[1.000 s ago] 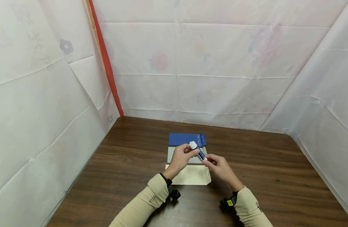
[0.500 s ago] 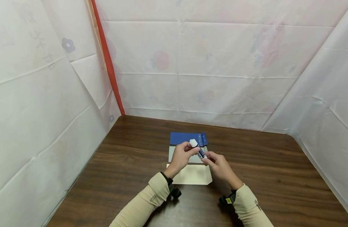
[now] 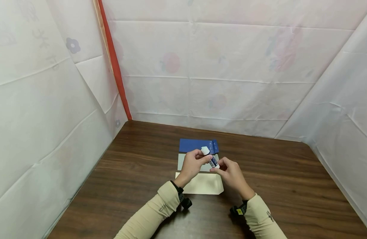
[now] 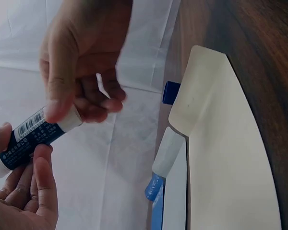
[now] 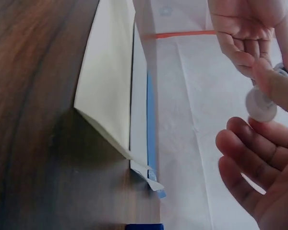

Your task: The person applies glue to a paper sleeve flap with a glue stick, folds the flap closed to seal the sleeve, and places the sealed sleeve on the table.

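Note:
A glue stick (image 3: 213, 162) with a dark blue label and white ends is held tilted above the table, between both hands. My left hand (image 3: 191, 166) grips it round the labelled middle, thumb on the near side. At the lower white end, my right hand (image 3: 232, 173) pinches it between thumb and fingers; in the left wrist view the other right fingers curl loosely behind. Under the hands lie a cream envelope-like paper (image 3: 202, 184), a pale grey one (image 3: 181, 162) and a blue one (image 3: 191, 145). The blue one's right flap carries whitish smears.
A small dark blue piece (image 4: 170, 92) stands on the table beyond the cream paper's flap, hidden from the head view. The brown wooden table (image 3: 135, 159) meets white patterned sheeting (image 3: 231, 66) at the back and sides. A red strip (image 3: 114, 59) runs down the back left corner.
The right fingers and thumb shift round the lower end of the glue stick. The stick moves slightly to the right, while the papers stay in place.

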A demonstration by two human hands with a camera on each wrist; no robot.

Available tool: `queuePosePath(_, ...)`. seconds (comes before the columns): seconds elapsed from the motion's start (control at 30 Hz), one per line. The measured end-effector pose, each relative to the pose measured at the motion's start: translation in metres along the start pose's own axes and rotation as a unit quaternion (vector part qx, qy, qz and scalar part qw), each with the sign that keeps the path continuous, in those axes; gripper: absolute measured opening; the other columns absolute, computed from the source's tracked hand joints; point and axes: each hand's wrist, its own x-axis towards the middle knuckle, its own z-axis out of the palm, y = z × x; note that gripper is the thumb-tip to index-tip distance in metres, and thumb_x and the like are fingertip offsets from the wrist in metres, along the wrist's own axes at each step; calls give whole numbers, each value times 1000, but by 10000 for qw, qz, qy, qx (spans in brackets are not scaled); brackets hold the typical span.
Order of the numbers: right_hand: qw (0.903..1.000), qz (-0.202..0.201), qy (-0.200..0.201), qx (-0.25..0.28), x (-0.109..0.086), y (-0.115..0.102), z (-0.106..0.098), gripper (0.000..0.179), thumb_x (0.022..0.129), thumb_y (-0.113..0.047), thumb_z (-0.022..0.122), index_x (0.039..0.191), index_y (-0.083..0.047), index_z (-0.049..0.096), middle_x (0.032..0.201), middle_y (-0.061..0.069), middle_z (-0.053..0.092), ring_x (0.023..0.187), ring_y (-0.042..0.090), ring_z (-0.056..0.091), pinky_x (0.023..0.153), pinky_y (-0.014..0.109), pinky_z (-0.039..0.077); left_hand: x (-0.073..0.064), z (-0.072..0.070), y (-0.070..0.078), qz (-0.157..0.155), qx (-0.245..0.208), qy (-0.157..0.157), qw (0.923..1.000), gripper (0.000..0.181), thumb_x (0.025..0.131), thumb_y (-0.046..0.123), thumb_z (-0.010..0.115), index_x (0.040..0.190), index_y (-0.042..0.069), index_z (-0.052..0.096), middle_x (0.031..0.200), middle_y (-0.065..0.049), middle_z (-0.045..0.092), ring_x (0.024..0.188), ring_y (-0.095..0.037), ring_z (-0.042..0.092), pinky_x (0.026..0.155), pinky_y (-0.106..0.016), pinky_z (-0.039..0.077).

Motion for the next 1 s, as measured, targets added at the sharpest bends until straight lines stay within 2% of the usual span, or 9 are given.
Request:
queuePosePath(0.1,9995,5,-311,112,1,0,-2,14,88,-19,72,88,-6,65,73,2,64,62,9,52,55,21,44,2,-1,0,63,69,13,10000,29,88,27,73,96,0,68,94,-17,73,81,-14,68,78,-42,57)
queuePosePath(0.27,9946,267,-866,511,1,2,-3,23,98,-23,58,99,-1,65,82,8,66,71,19,58,62,22,46,2,-1,1,1,24,118,9999,24,89,20,72,96,-3,68,92,-20,73,75,-11,67,78,-44,58)
queuePosePath(0.37,9966,273,-645,431,1,3,-2,22,92,-22,68,101,-3,61,83,7,66,70,12,58,63,22,49,-2,-1,8,-24,-32,149,9999,21,89,13,71,94,-7,67,91,-25,72,75,-19,70,78,-49,57)
queuePosePath(0.5,9993,134,-222,281,1,2,-1,32,80,-17,80,95,-7,55,81,4,64,67,3,56,62,21,50,-14,0,25,5,-25,116,9999,19,89,9,70,92,-9,66,91,-27,72,78,-28,71,75,-43,58)
queuePosePath(0.6,9998,24,61,205,1,1,-1,29,76,-14,83,89,-7,57,77,3,63,64,3,54,59,21,50,-19,-1,34,41,-45,166,9998,18,89,9,70,92,-9,66,92,-27,72,76,-23,70,73,-37,58)
queuePosePath(0.7,9996,-14,206,194,2,0,-2,26,75,-13,83,87,-6,61,75,3,65,63,3,54,58,21,50,-19,-2,37,114,-12,192,9998,19,89,9,70,91,-9,66,90,-26,72,74,-16,69,75,-41,58)
queuePosePath(0.83,9993,77,13,362,3,1,-4,21,80,-13,80,90,-4,65,75,4,66,63,5,55,58,21,49,-8,-1,16,121,55,122,9998,23,87,17,73,93,-5,68,89,-21,73,75,-14,69,75,-40,58)
queuePosePath(0.93,9966,19,-468,682,2,6,-9,18,87,-13,73,97,0,66,75,7,67,63,8,59,58,25,52,0,-2,0,94,121,-31,9999,26,87,24,75,94,0,69,89,-17,74,76,-11,69,77,-40,58)
queuePosePath(1.0,9909,-114,-898,996,2,10,-14,17,91,-11,67,100,4,66,73,10,67,62,8,61,58,30,55,1,-4,-1,171,180,-222,9994,26,87,25,74,95,0,69,90,-16,74,77,-9,68,79,-45,57)
